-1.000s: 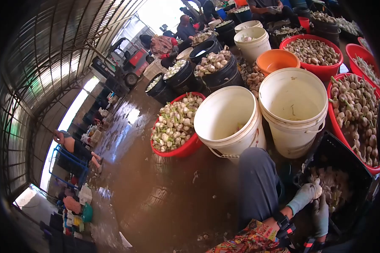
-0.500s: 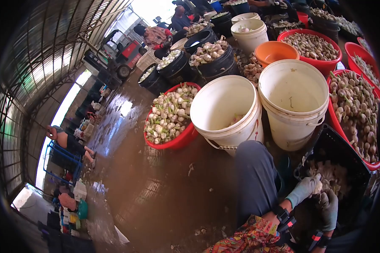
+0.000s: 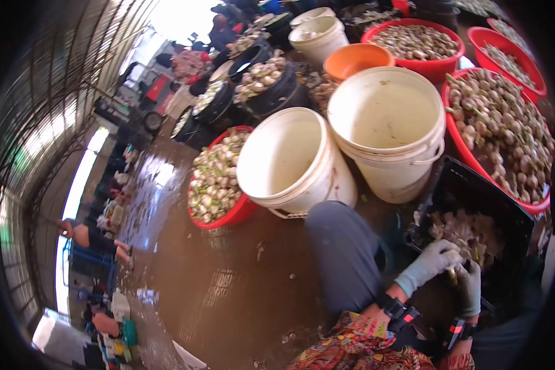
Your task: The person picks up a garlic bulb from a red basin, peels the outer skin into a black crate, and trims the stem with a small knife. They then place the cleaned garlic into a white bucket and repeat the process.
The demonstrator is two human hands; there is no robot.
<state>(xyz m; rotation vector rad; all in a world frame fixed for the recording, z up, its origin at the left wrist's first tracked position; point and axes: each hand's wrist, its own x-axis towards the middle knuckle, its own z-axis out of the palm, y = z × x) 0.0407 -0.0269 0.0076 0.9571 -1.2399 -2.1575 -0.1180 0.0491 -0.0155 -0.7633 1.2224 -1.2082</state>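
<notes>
My left hand [image 3: 435, 259], in a pale work glove, is closed around a garlic bulb [image 3: 453, 272] over the near edge of a black crate [image 3: 499, 190]. Against the bulb's other side, my gloved right hand [image 3: 470, 286] has its fingers closed on it. Parts of the bulb are covered by the fingers. Papery garlic skins and trimmings [image 3: 468, 229] lie inside the crate, just beyond both hands.
Two white buckets [image 3: 385, 80] [image 3: 277, 196] stand beyond my knee. Red tubs of garlic [image 3: 546, 208] [image 3: 231, 217] flank them, with an orange basin [image 3: 359, 60] behind. Wet brown floor [image 3: 228, 290] stretches left. Other people sit farther back.
The camera view has turned, so buckets and tubs appear farther left. Both hands stay together at the crate, and the garlic bulb now shows between them, lower against the fingers.
</notes>
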